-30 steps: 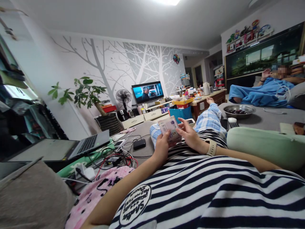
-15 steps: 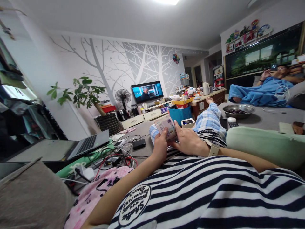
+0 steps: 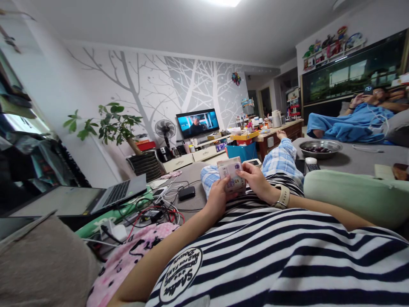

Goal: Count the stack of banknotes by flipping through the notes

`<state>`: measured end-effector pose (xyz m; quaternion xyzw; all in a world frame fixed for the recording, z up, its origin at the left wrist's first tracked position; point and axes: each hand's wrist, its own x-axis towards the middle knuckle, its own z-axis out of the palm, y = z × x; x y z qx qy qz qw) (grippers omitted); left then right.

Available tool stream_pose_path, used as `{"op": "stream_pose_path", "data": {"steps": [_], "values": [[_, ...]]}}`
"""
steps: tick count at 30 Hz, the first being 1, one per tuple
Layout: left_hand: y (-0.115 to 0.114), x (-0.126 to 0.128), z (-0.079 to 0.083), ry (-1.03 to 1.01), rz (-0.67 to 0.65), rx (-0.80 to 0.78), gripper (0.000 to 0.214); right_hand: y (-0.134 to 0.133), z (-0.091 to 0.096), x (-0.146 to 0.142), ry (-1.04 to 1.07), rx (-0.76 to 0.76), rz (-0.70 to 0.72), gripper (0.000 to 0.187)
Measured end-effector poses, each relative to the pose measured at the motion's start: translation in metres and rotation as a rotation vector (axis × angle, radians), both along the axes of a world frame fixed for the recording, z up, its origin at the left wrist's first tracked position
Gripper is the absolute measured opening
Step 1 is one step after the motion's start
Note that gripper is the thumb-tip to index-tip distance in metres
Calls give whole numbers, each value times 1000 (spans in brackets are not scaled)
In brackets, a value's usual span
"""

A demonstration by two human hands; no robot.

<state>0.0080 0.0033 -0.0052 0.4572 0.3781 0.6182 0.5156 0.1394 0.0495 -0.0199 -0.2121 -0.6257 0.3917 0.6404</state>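
Note:
A small stack of banknotes (image 3: 230, 169), the top one showing a 5, is held up in front of my striped shirt. My left hand (image 3: 218, 197) is closed round the lower left part of the stack, its thumb lying over the front. From the other side my right hand (image 3: 257, 182), a pale watch on its wrist, pinches the upper right edge between thumb and fingers. Behind this hand a white box-like thing with a dark screen (image 3: 254, 162) is partly hidden. My legs in blue checked trousers (image 3: 278, 163) stretch out beyond.
At left lie a laptop (image 3: 119, 194), tangled cables and a black box (image 3: 186, 193). To the right are a metal bowl (image 3: 320, 149) of dark round fruit, a remote and a green cushion (image 3: 354, 194). A person under a blue blanket (image 3: 348, 123) holds a phone farther back.
The banknotes have turned more upright and moved slightly right. My right hand has drawn back from across the stack to its right edge, and its wrist has turned.

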Motion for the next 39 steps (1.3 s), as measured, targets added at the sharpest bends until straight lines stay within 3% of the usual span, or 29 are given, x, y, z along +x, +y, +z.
{"op": "stream_pose_path", "data": {"steps": [4,9,17,30,35,39], "values": [[4,-2,-1,-34,33,7,22,-4,1,0,37,-37,11,26],[10,-5,-2,-54,77,21,25,-5,1,3,49,30,-128,35],[7,-5,0,-49,37,32,32,-3,2,6,-100,107,-203,33],[13,-5,0,-137,69,-33,30,-11,2,6,-106,179,-230,32],[13,-4,-1,-121,73,-24,30,-19,3,5,-111,224,-139,27],[12,-3,-2,-97,55,-9,30,-22,3,6,-137,224,-146,30]]}}
